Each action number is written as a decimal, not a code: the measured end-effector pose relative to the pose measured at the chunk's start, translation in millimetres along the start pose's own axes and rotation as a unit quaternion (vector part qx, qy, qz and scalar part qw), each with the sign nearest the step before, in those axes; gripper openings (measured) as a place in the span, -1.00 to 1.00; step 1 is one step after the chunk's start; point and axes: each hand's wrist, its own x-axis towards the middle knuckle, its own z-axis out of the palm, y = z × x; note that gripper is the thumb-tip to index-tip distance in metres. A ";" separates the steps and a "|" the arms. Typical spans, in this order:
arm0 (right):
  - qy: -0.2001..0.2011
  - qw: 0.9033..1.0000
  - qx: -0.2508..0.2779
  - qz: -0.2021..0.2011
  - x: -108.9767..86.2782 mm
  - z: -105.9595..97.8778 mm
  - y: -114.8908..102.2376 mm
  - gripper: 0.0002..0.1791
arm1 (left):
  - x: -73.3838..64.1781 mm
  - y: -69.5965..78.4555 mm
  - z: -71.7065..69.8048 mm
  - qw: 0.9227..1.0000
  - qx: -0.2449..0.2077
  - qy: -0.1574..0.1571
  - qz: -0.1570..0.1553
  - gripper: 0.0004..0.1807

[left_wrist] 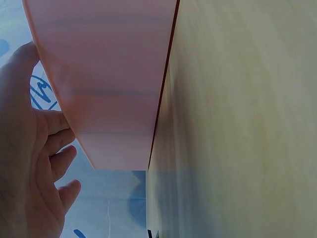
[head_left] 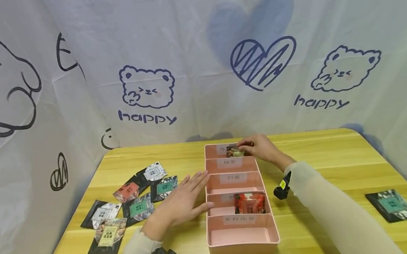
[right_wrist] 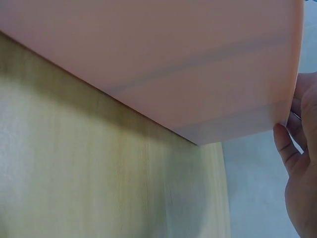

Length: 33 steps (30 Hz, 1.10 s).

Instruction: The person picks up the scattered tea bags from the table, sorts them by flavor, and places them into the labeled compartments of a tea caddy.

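A long pink divided box [head_left: 244, 250] stands on the table, its compartments marked with white labels. My right hand [head_left: 261, 147] is at the far compartment, where its thumb and fingers pinch a tea sachet with a yellow-green label [head_left: 235, 152]. In the right wrist view the box wall [right_wrist: 208, 74] hides that sachet, and the fingertips [right_wrist: 281, 130] show at the rim. My left hand [head_left: 183, 201] touches the box's left rim with fingers extended. A red sachet [head_left: 250, 203] stands in the second compartment from the near end.
Left of the box lie several black-backed sachets, including a cream-labelled one [head_left: 107, 237], a red-labelled one [head_left: 127, 191] and a white-labelled one [head_left: 154, 172]. A green-labelled sachet [head_left: 393, 205] lies at the table's right. A printed white curtain [head_left: 194, 41] hangs behind the table [head_left: 309, 215].
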 end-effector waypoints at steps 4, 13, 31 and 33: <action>0.022 1.000 0.001 0.003 -3.1 -0.7 -0.6 -0.78 | -1.2 0.0 1.3 1.000 -0.001 0.000 0.000 -0.06; 0.058 0.998 0.007 0.019 -6.2 -9.2 2.3 -0.73 | -0.6 -0.8 0.1 1.000 0.006 -0.004 0.000 -0.07; 0.045 0.998 0.014 0.030 -29.0 -29.9 6.3 -0.67 | -0.5 -0.7 -0.4 1.000 0.001 -0.010 -0.004 -0.06; 0.044 0.998 0.016 0.032 -32.5 -32.4 7.3 -0.67 | -0.7 -0.7 -0.3 1.000 0.005 -0.012 -0.004 -0.06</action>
